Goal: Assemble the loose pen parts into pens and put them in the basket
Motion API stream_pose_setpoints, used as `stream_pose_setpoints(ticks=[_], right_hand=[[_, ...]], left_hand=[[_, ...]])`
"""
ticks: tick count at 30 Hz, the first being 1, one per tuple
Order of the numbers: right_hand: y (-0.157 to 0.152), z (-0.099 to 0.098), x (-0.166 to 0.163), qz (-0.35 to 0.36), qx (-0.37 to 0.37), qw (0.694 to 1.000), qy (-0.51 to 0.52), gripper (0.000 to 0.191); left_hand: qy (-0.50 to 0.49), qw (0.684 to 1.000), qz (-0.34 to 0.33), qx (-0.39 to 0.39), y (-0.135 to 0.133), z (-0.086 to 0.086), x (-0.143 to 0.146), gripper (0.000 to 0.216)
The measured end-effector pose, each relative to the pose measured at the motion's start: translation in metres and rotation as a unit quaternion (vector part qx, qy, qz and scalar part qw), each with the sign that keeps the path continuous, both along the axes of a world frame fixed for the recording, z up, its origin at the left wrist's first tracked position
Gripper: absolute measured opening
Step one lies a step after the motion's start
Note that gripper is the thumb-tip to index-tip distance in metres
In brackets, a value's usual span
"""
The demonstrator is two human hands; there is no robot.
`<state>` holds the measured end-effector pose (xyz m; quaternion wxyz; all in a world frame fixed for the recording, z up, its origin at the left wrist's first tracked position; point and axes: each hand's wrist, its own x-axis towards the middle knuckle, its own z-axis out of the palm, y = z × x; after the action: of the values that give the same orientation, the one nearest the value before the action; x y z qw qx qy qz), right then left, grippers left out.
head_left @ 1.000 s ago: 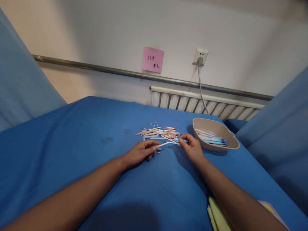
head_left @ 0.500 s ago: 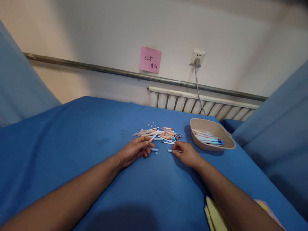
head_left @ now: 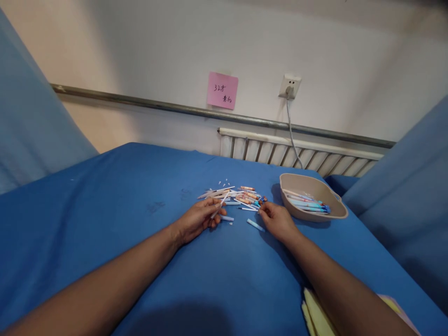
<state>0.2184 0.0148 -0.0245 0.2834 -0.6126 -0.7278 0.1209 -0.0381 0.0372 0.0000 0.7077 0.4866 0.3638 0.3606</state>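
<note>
My left hand [head_left: 202,218] is closed around a thin white pen refill [head_left: 225,199], tilted upward to the right. A lilac pen barrel [head_left: 227,218] lies just beside its fingertips. My right hand [head_left: 278,221] is pinched at the right end of another white refill with a dark tip [head_left: 247,208], lying on the sheet; its fingers partly hide that end. Below these fingertips rests a light-blue pen barrel [head_left: 255,225], apart from the hand. Between and beyond the hands spreads a pile of pen parts [head_left: 243,198], with white refills, orange-patterned barrels and brown and teal tops.
At the right stands a beige basket [head_left: 313,216] with several blue and white pens [head_left: 306,204]. Small white tips [head_left: 224,182] lie behind the pile. A yellow cloth [head_left: 317,312] is under my right forearm. A radiator [head_left: 259,150] and wall socket [head_left: 290,86] are beyond the blue sheet [head_left: 189,289].
My right hand has let go of the light-blue barrel, which now lies angled on the sheet, and has moved up to the dark-tipped refill. My left hand keeps its refill. The view shifted slightly.
</note>
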Motion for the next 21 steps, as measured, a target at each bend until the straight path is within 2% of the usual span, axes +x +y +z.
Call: stream_pose_setpoints(ticks=[4,7,13,16,21], right_hand=[[0.003,0.002,0.008,-0.058,0.043,0.997,-0.028,0.015],[0.006,0.000,0.014,-0.059,0.055,0.995,-0.050,0.018],[0.014,-0.011,0.020,-0.057,0.032,0.997,-0.042,0.017],[0.014,-0.012,0.015,-0.009,0.032,0.999,-0.041,0.021],[0.008,-0.007,0.002,0.099,0.043,0.991,-0.083,0.040]], left_hand=[[-0.003,1.000,0.019,-0.008,0.001,-0.002,-0.001,0.020],[-0.006,0.999,0.034,-0.023,0.002,-0.002,0.000,0.017],[-0.021,0.998,0.046,-0.050,0.004,0.000,-0.002,0.012],[-0.019,0.997,0.047,-0.050,0.004,0.001,-0.002,0.011],[-0.013,0.998,0.038,-0.038,0.002,0.003,-0.001,0.014]])
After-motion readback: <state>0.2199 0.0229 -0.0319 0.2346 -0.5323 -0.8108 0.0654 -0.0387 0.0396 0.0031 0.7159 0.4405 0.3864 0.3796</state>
